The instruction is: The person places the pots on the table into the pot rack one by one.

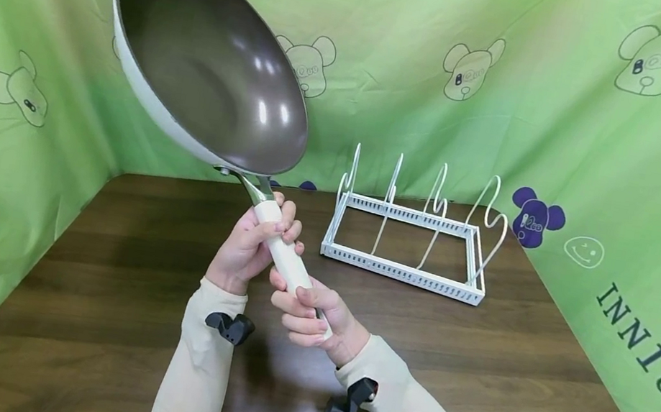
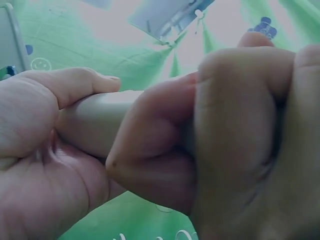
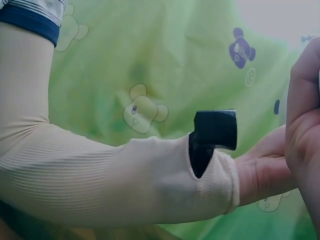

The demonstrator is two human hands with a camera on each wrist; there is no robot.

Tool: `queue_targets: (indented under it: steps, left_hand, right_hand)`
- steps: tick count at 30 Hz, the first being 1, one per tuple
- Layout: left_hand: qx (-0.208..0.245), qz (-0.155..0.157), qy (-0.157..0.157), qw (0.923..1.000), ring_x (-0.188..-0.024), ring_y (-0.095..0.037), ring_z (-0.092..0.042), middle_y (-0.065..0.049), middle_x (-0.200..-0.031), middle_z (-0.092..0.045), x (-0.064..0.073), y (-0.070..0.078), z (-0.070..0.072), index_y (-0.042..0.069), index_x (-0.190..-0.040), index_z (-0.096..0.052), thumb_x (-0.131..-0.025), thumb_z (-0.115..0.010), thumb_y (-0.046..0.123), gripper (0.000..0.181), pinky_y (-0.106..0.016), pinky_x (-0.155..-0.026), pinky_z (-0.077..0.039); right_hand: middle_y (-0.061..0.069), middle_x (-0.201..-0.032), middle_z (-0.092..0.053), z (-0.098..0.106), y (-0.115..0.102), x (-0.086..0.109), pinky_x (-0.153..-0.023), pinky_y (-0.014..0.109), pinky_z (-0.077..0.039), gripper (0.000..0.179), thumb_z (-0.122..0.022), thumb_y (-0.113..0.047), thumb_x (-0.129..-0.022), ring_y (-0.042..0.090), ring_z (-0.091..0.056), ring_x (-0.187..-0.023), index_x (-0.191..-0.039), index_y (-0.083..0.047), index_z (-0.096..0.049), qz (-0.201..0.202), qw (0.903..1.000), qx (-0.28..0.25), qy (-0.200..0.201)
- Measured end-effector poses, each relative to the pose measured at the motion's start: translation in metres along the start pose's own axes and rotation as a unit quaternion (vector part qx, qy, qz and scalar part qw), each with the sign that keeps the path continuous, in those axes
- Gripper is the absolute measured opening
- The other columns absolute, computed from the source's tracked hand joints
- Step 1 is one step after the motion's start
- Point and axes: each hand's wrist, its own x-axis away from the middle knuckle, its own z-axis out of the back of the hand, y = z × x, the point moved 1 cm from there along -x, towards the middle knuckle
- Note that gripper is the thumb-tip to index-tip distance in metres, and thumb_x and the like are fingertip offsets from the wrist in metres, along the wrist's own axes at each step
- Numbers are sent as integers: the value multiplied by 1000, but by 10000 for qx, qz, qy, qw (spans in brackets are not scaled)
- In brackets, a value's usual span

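From the head view, I see a dark brown wood-grain table (image 1: 110, 308) walled in by green fabric curtains (image 1: 395, 13) printed with bear heads, a smiling face and the lettering INNIU (image 1: 646, 339) on the right. A round, deep pan (image 1: 210, 62), white outside and glossy brown inside, is tilted in the air above the table's left side. The left hand (image 1: 244, 250) curls closed around the upper part of its white handle (image 1: 290, 261), and the right hand (image 1: 318, 317) grips the lower end. Apart from them, a white metal rack (image 1: 398, 270) with looped wire dividers stands near the table's back edge. In the left wrist view, I get fingers wrapped about the pale handle, green fabric behind. In the right wrist view, I make out a cream sleeve (image 3: 150, 185) with a black clip (image 3: 215, 130) against the bear-printed curtain; the handle's hold I cannot tell there.
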Motion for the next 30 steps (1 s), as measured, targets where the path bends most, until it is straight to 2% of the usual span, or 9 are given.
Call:
queue_targets:
  steps: [5,10,12,14,16,21,25,30]
  left_hand:
    - [262,7,-358,9990,-80,-18,-53,-6,-90,-52,-1,-5,5,8,-107,-44,-94,-60,-4,24,-32,-79,-52]
    - [335,-148,-859,9956,-88,-20,-53,-7,-97,-51,0,-9,7,9,-112,-44,-92,-61,-3,29,-34,-85,-51]
    - [249,-180,-895,9955,-89,-20,-53,-7,-99,-52,1,-9,7,10,-112,-44,-92,-61,-2,29,-35,-86,-51]
    - [167,-151,-855,9961,-89,-20,-53,-7,-99,-53,1,-9,6,11,-112,-44,-92,-61,-2,29,-35,-86,-51]
    - [109,-92,-816,9966,-89,-20,-53,-6,-98,-53,1,-8,5,11,-111,-43,-91,-62,-2,30,-35,-86,-51]
    - [-66,-32,-814,9967,-88,-20,-54,-6,-96,-53,4,-2,4,11,-108,-41,-90,-64,-3,33,-36,-86,-51]
    - [-78,-27,-863,9962,-89,-20,-55,-7,-95,-52,5,-1,4,11,-107,-40,-89,-62,-5,32,-36,-88,-50]
    - [-15,30,-961,9954,-90,-20,-56,-7,-96,-52,4,-3,2,11,-110,-42,-90,-61,-5,32,-37,-90,-50]
  right_hand:
    - [-2,-65,-25,0,0,1,-38,16,-28,26,-60,-18,-100,6,-30,-44,-115,-13,-39,-42,9998,-65,-189]
    - [-2,-63,-26,0,0,0,-34,18,-28,26,-59,-18,-101,6,-34,-43,-113,-12,-37,-222,9932,-792,-818]
    - [-2,-62,-27,0,-1,0,-33,18,-27,26,-59,-18,-100,6,-35,-43,-112,-11,-37,-301,9889,-1089,-970]
    - [-2,-62,-27,0,-2,0,-33,18,-27,27,-60,-19,-100,7,-35,-42,-110,-11,-36,-367,9880,-1136,-979]
    - [-2,-62,-27,-1,-3,2,-34,17,-27,27,-60,-20,-100,7,-34,-42,-110,-12,-36,-436,9903,-969,-894]
    - [-3,-64,-29,-3,-9,6,-38,17,-30,26,-61,-22,-100,7,-31,-43,-112,-15,-39,-658,9972,37,-355]
    - [-5,-65,-35,-6,-14,10,-42,17,-36,27,-66,-25,-97,5,-37,-46,-114,-18,-46,-810,9939,731,166]
    - [-6,-66,-41,-11,-17,14,-47,17,-45,29,-68,-30,-95,4,-48,-52,-115,-21,-49,-897,9881,1113,574]
